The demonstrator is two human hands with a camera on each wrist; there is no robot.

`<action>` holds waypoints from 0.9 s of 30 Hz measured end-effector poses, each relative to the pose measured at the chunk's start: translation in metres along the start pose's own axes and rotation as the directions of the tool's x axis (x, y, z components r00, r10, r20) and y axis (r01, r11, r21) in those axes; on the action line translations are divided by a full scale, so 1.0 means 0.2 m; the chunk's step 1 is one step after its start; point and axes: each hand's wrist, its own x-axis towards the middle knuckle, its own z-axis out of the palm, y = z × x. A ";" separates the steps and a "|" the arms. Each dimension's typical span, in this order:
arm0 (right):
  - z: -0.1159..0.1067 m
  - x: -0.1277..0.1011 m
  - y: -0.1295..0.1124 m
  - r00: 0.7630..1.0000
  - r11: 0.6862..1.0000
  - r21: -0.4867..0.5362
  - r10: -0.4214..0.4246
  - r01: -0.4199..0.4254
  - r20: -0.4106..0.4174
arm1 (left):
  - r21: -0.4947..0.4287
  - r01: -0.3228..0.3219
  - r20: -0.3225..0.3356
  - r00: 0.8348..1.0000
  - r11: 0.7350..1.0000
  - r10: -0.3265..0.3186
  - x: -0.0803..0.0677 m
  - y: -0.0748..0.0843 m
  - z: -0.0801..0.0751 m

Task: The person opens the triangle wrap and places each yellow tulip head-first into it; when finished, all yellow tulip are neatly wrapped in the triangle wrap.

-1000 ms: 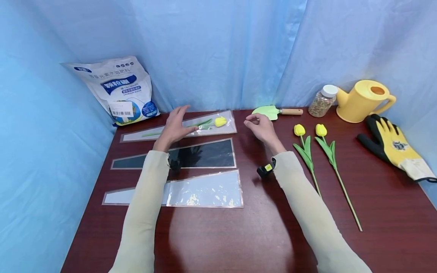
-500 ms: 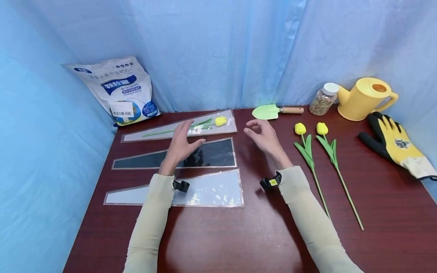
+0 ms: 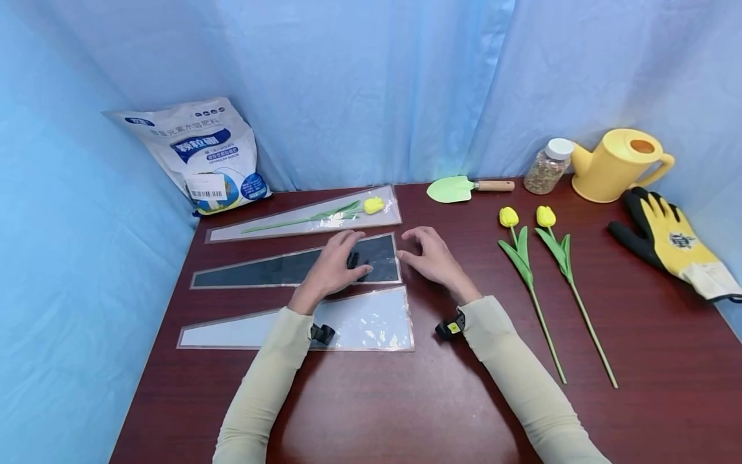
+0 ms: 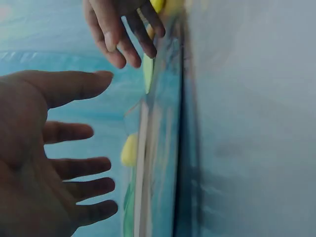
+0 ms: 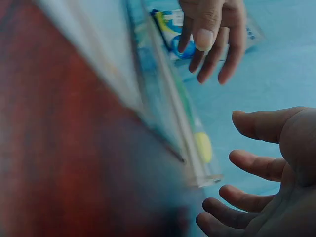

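Note:
My left hand (image 3: 335, 265) is over the wide end of a dark tapered panel (image 3: 261, 269) in a clear sleeve. Its fingers are spread and relaxed, with nothing between them. Just right of that panel's end is my right hand (image 3: 431, 258), fingers loosely bent and holding nothing. Behind the dark panel lies a white tapered panel (image 3: 232, 233), with a yellow tulip (image 3: 373, 205) lying along it. A plain white tapered panel (image 3: 377, 322) lies in front, partly covered by my left wrist. In the left wrist view the fingers of my left hand (image 4: 54, 158) extend apart.
Two more yellow tulips (image 3: 508, 217) lie right of my right hand. A green trowel (image 3: 452, 189), a jar (image 3: 547, 169), a yellow watering can (image 3: 614, 164) and a work glove (image 3: 675, 238) line the back and right. A white printed bag (image 3: 197, 154) stands back left.
Both hands have drawn back toward me from the rear panel. The left also moved right and now lies over the dark panel; the right came slightly left toward its end.

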 end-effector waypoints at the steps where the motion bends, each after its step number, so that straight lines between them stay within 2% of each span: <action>1: 0.01 0.00 0.01 1.000 1.000 -0.020 -0.004 0.004 0.012 | 0.019 -0.015 0.019 1.000 1.000 0.015 0.00 0.00 0.01; 4: 0.03 -0.02 0.01 0.998 0.997 -0.069 -0.014 0.017 0.054 | 0.075 -0.068 0.073 0.995 0.995 0.062 -0.02 0.01 0.04; 7: 0.03 -0.02 0.02 0.995 0.993 -0.111 -0.022 0.033 0.097 | 0.125 -0.133 0.134 0.984 0.983 0.116 -0.03 0.02 0.05; 11: 0.03 -0.02 0.03 0.990 0.981 -0.185 -0.023 0.049 0.142 | 0.139 -0.193 0.242 0.958 0.971 0.156 -0.06 0.04 0.06; 15: 0.03 -0.02 0.04 0.986 0.968 -0.245 -0.015 0.056 0.166 | 0.129 -0.211 0.318 0.934 0.969 0.162 -0.08 0.05 0.07; 21: 0.03 -0.01 0.04 0.982 0.951 -0.303 0.003 0.055 0.189 | 0.154 -0.205 0.368 0.920 0.967 0.136 -0.09 0.05 0.08; 27: 0.03 0.01 0.03 0.982 0.939 -0.339 0.014 0.051 0.186 | 0.194 -0.209 0.373 0.919 0.959 0.125 -0.10 0.06 0.09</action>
